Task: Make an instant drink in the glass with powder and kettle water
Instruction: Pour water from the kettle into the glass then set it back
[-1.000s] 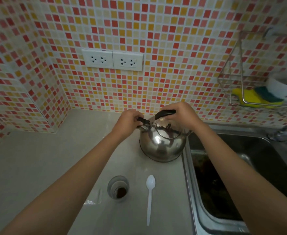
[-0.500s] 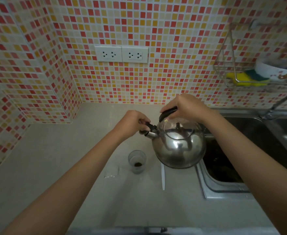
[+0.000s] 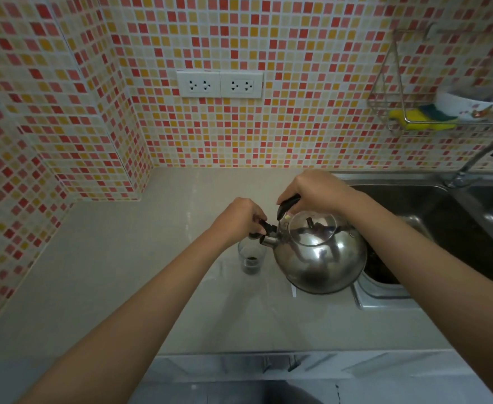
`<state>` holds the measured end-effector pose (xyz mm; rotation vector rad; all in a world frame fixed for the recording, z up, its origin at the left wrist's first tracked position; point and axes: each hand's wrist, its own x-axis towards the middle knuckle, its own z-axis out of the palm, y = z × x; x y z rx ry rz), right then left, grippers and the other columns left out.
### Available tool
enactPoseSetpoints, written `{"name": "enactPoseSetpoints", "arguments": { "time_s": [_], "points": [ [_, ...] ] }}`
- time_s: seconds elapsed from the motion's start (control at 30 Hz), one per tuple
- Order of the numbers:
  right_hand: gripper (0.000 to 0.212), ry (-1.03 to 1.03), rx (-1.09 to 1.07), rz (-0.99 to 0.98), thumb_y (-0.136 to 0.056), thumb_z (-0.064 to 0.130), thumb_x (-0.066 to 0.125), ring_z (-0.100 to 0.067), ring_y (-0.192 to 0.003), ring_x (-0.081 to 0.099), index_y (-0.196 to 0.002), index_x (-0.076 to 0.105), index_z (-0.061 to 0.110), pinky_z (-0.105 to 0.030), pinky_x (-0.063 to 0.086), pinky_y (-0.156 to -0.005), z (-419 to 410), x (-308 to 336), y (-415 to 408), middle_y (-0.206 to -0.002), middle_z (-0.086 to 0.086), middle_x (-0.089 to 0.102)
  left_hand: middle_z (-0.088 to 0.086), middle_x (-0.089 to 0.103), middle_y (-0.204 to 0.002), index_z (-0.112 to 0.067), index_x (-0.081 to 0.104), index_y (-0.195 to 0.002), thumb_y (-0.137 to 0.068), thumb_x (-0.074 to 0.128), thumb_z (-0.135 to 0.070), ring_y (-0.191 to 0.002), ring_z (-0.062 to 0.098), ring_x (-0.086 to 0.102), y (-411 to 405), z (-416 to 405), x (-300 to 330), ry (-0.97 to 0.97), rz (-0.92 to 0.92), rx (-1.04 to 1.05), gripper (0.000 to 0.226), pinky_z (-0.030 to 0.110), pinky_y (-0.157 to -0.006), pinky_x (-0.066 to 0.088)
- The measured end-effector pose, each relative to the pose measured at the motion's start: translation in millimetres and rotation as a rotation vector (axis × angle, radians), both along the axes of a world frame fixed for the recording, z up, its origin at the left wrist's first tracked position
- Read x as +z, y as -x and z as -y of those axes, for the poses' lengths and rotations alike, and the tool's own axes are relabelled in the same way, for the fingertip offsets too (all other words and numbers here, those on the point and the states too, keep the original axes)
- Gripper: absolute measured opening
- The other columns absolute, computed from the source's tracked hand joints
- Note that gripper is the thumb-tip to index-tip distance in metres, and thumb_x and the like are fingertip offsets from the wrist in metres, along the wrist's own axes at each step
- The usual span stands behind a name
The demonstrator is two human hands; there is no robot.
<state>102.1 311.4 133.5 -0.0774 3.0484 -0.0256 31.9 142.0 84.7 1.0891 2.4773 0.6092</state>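
1. Steel kettle (image 3: 318, 258): mirror-polished, glass lid, airborne, spout at 9 o'clock over the glass (image 3: 251, 258).
2. Glass: clear, dark powder at bottom, on the counter (image 3: 123, 272).
3. Right hand (image 3: 315, 191) clamps the black handle; left hand (image 3: 239, 218) pinches the spout cap.

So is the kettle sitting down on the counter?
No, the right hand holds the steel kettle up by its handle, spout over the glass, while the left hand pinches the spout cap.

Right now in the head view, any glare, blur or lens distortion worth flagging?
Head view: dim overall; strong fisheye bends the tiled walls; the shiny steel kettle mirrors the room, with no blown-out glare; the wire rack at right is smeared; the clear glass with dark powder stays legible.
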Motion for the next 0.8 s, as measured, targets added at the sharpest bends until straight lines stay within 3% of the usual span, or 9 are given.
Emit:
{"name": "enactPoseSetpoints", "arguments": {
  "time_s": [0.13,0.6,0.8],
  "points": [
    [0.034,-0.028,0.002,0.025,-0.080,0.029,0.071,-0.014,-0.087,0.062,-0.113,0.068,0.030,-0.026,0.043,-0.065,7.3,0.0,1.0,-0.106,0.006,0.073,0.013,0.068,-0.121,-0.007,0.065,-0.123,-0.082,0.073,-0.016,-0.108,0.027,0.063,-2.0,0.2,-1.2,0.057,-0.006,-0.009,0.043,0.034,-0.099,0.050],
    [0.032,-0.043,0.007,0.083,-0.080,0.022,0.070,-0.014,-0.085,0.060,-0.112,0.069,0.025,-0.022,0.035,-0.059,19.3,1.9,6.7,-0.107,0.004,0.072,0.014,0.069,-0.119,-0.005,0.068,-0.119,-0.081,0.073,-0.012,-0.106,0.027,0.064,-2.2,0.3,-10.2,0.055,-0.020,-0.010,0.039,0.032,-0.095,0.051],
    [0.032,-0.036,0.020,0.073,-0.080,0.019,0.071,-0.016,-0.091,0.064,-0.112,0.070,0.023,-0.024,0.039,-0.064,20.8,4.6,10.6,-0.107,0.004,0.072,0.013,0.070,-0.118,-0.005,0.069,-0.117,-0.079,0.075,-0.013,-0.105,0.027,0.064,0.9,0.0,-11.0,0.042,-0.031,0.000,0.039,0.032,-0.093,0.051]
  ]
}}
